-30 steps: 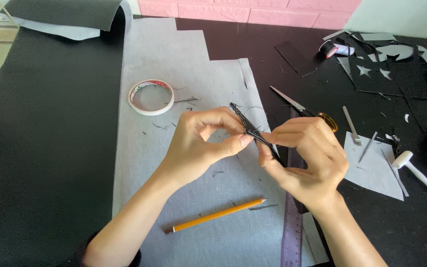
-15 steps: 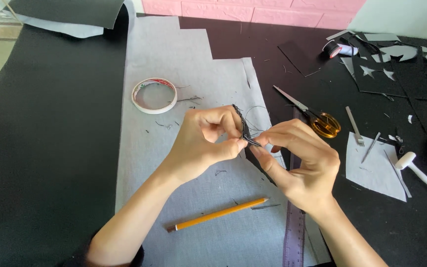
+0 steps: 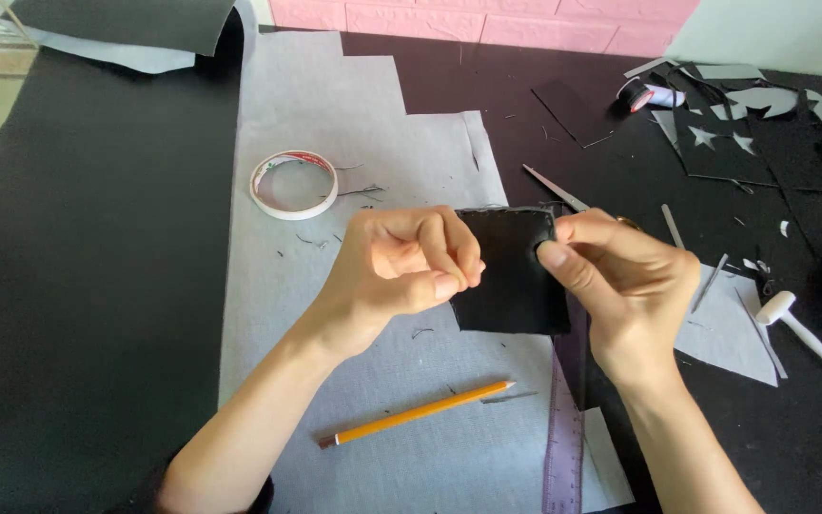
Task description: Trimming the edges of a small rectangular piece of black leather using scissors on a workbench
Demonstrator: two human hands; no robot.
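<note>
Both hands hold 1 black square piece point(image 3: 511, 276) above the grey sheet point(image 3: 335, 124), the left hand point(image 3: 406, 266) with fingers curled and pinching its left edge, the right hand point(image 3: 625, 286) pinching its right edge with the thumb pressed on the front, near a pencil point(image 3: 420, 412) and tape roll point(image 3: 294, 185).
</note>
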